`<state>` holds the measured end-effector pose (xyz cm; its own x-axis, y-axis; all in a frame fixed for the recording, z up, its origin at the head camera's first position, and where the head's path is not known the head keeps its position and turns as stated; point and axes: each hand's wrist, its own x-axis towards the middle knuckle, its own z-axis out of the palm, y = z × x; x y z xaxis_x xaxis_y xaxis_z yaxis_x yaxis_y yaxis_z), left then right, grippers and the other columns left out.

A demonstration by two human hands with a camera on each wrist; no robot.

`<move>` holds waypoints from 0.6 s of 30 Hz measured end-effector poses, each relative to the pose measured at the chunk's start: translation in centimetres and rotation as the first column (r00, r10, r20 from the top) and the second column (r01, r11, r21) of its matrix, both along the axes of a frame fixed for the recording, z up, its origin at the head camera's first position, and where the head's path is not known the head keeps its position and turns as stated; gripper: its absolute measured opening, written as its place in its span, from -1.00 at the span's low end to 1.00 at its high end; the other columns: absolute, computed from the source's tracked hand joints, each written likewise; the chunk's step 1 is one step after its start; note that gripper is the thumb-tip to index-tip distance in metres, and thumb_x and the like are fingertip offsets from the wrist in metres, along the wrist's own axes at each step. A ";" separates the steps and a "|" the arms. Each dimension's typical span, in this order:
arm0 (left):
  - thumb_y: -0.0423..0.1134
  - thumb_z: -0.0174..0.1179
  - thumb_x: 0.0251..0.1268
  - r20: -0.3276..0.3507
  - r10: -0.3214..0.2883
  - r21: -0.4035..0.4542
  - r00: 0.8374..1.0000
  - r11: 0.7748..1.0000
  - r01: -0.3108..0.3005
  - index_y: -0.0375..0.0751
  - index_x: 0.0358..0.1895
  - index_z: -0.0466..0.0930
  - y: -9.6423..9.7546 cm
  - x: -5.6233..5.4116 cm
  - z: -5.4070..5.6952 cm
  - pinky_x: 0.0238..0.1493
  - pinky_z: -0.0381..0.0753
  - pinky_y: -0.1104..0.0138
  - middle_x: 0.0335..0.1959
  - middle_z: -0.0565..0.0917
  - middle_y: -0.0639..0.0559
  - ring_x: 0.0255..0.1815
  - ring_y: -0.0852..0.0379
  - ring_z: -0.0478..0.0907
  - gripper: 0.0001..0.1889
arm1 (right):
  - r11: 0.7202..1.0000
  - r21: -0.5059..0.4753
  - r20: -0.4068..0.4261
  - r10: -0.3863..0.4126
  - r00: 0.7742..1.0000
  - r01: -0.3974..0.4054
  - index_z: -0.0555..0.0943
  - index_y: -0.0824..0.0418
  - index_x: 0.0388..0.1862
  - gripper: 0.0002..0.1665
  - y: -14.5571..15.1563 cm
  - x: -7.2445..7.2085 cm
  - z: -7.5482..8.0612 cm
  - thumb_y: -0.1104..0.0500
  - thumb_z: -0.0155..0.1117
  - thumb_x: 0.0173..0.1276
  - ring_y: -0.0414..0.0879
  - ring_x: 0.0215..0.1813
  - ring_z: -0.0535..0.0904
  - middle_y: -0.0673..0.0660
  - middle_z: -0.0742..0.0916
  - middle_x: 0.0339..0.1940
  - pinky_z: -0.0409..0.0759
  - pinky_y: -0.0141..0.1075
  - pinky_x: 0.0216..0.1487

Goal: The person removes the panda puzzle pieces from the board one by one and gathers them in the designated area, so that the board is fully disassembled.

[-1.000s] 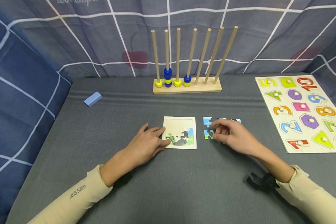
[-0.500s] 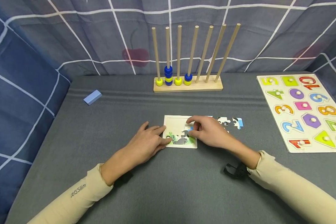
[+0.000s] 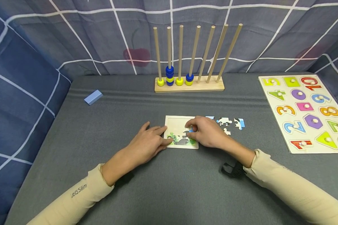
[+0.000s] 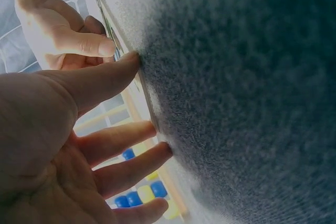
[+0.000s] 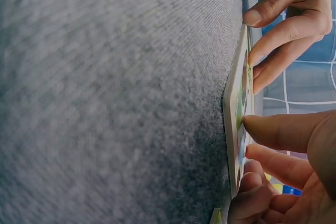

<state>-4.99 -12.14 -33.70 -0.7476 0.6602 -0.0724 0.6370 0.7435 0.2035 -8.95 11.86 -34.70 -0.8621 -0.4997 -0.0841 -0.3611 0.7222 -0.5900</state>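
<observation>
A square wooden jigsaw board (image 3: 174,122) lies flat on the grey table, its lower part filled with a printed picture in green, black and white. Relaxed, spread fingers of my left hand (image 3: 146,143) touch the board's left edge, with the thumb at its lower left. My right hand (image 3: 209,131) pinches a puzzle piece (image 3: 191,129) between thumb and index finger over the board's right side. In the right wrist view, that thumb (image 5: 278,131) meets the board's surface. The hand hides most of the piece.
Loose puzzle pieces (image 3: 224,121) lie right of the board, some partly behind the right hand. A pegged bead stand (image 3: 188,89) is at the back. A number-and-shape board (image 3: 291,134) occupies the right. One blue block (image 3: 93,97) sits at the back left.
My right hand has moved left from the loose pieces to the jigsaw board with a puzzle piece, then shifted slightly further left. The left hand has stayed at the board's left edge.
</observation>
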 end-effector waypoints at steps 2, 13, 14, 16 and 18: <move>-0.16 0.27 0.35 0.002 0.001 -0.001 1.000 1.000 -0.001 0.10 0.11 0.72 0.0 0.0 0.0 0.30 0.18 -0.31 0.33 0.48 -0.20 0.31 -0.16 0.44 -0.71 | 1.000 0.003 -0.011 0.002 1.000 -0.002 0.72 0.22 -0.09 -0.75 0.0 0.0 0.0 0.19 0.43 0.26 -0.12 -0.39 0.47 0.02 0.59 -0.42 0.43 -0.20 -0.36; -0.15 0.26 0.36 -0.012 -0.006 0.004 1.000 1.000 0.006 0.09 0.10 0.73 0.0 0.0 -0.1 0.29 0.19 -0.31 0.32 0.49 -0.21 0.30 -0.16 0.45 -0.72 | 1.000 -0.019 -0.043 -0.002 0.999 0.001 0.72 0.23 -0.10 -0.75 0.0 0.2 -0.1 0.23 0.46 0.22 -0.09 -0.32 0.47 0.07 0.58 -0.37 0.43 -0.17 -0.32; -0.15 0.26 0.36 -0.016 -0.009 0.006 1.000 1.000 0.009 0.09 0.09 0.74 0.0 0.0 -0.1 0.29 0.19 -0.31 0.31 0.49 -0.21 0.30 -0.15 0.45 -0.72 | 1.000 -0.022 -0.044 -0.006 0.999 0.005 0.72 0.23 -0.11 -0.74 0.0 0.2 -0.1 0.24 0.46 0.21 -0.09 -0.33 0.46 0.07 0.57 -0.38 0.42 -0.18 -0.32; -0.15 0.26 0.36 -0.022 -0.012 0.011 1.000 1.000 0.013 0.08 0.08 0.74 -0.1 0.0 -0.1 0.28 0.20 -0.31 0.31 0.50 -0.21 0.30 -0.16 0.45 -0.73 | 0.999 -0.029 -0.044 -0.015 0.999 0.014 0.72 0.22 -0.11 -0.74 0.0 0.3 -0.2 0.25 0.47 0.19 -0.09 -0.35 0.44 0.07 0.56 -0.39 0.39 -0.19 -0.34; -0.15 0.25 0.36 -0.027 -0.015 0.014 1.000 1.000 0.016 0.08 0.07 0.74 -0.1 0.0 -0.1 0.28 0.21 -0.32 0.30 0.51 -0.21 0.29 -0.16 0.46 -0.73 | 0.999 -0.037 -0.044 -0.024 0.999 0.023 0.72 0.22 -0.12 -0.74 0.0 0.4 -0.3 0.25 0.48 0.18 -0.08 -0.37 0.41 0.07 0.53 -0.41 0.37 -0.20 -0.36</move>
<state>-4.98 -12.20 -33.79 -0.7388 0.6726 -0.0433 0.6538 0.7307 0.1965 -8.58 11.88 -34.96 -0.8761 -0.4813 -0.0281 -0.3705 0.7093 -0.5996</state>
